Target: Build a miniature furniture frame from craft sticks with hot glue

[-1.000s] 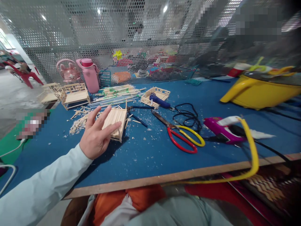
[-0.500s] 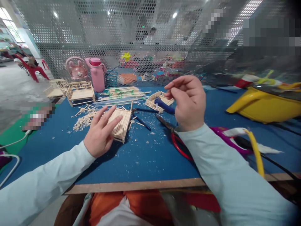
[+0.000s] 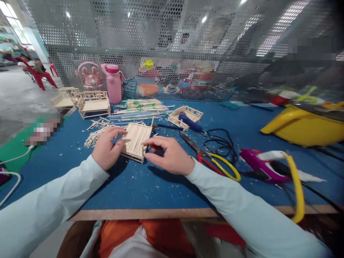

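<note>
A small piece of furniture built of wooden sticks (image 3: 137, 138) sits in front of me, its slatted top facing up and one post standing at its far right corner. My left hand (image 3: 107, 147) curls around its left edge, thumb and index finger against it. At the near right corner, my right hand (image 3: 169, 154) pinches a short wooden stick (image 3: 143, 149) upright between thumb and index finger. Whether the stick is fixed there, I cannot tell. Scissors (image 3: 206, 156) with red and yellow handles lie right of this hand.
Behind are two stick chairs (image 3: 94, 104), loose sticks (image 3: 145, 105) and a pink bottle (image 3: 114, 86). A blue-handled tool (image 3: 190, 122) rests against another stick frame (image 3: 199, 114). To the right lie a purple glue gun (image 3: 255, 165) and a yellow container (image 3: 303, 123). Stick offcuts (image 3: 94, 138) are heaped at left.
My right hand has come down and left to the near right corner, where a short stick now stands. My left hand has drawn off the slatted top to its left edge.
</note>
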`<state>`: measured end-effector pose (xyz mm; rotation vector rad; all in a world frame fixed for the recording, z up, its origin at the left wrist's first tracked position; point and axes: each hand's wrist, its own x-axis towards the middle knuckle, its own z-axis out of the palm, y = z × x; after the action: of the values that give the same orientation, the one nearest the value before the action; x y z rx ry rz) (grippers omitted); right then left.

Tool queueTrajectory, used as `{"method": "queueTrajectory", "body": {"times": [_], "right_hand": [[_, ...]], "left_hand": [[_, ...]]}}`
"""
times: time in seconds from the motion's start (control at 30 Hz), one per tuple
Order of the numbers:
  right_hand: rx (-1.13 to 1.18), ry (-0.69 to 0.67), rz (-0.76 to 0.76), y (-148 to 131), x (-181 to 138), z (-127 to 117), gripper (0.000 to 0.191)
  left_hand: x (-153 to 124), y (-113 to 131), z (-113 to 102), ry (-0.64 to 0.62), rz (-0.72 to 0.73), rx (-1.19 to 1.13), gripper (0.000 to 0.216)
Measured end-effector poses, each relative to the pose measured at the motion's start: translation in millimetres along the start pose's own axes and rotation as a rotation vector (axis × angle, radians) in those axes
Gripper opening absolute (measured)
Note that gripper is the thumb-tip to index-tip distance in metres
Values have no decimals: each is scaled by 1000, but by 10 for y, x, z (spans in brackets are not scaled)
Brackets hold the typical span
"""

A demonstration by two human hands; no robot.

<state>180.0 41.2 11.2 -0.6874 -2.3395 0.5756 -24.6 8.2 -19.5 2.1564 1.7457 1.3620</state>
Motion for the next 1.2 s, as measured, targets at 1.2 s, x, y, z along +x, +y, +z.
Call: {"method": "queueTrajectory", "body": {"times": [1.2], "right_hand": [[-12,94,-65,53,-34,99,18]], "left_hand": [[-52,8,89,-130,12,-13,19]]}}
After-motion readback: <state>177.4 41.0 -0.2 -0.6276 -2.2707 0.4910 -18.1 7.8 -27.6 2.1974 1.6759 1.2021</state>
